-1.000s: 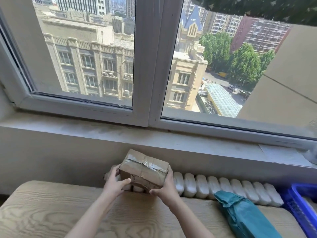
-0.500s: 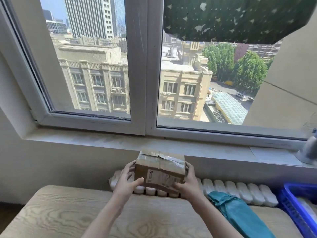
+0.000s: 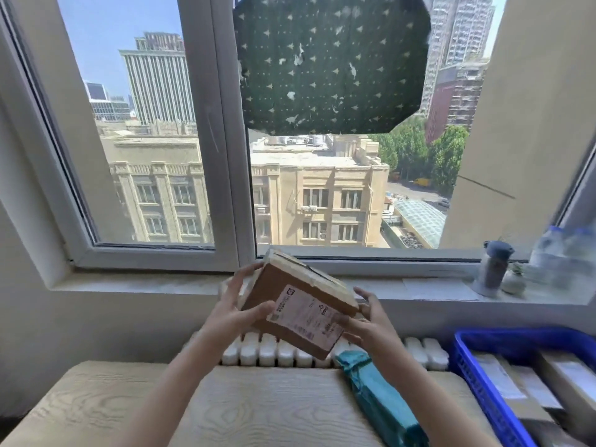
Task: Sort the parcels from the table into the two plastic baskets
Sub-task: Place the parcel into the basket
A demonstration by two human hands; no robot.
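The left hand [image 3: 232, 309] held the brown cardboard parcel [image 3: 300, 309] by its left end, thumb on the labelled face, and the right hand [image 3: 364, 321] cupped its lower right corner with fingers spread. The parcel was tilted in the air above the counter [image 3: 225, 404], label toward the camera. With such a light hold, it could probably slip onto the teal parcel [image 3: 377, 398] below. The blue basket [image 3: 477, 375] waited at right, already holding parcels.
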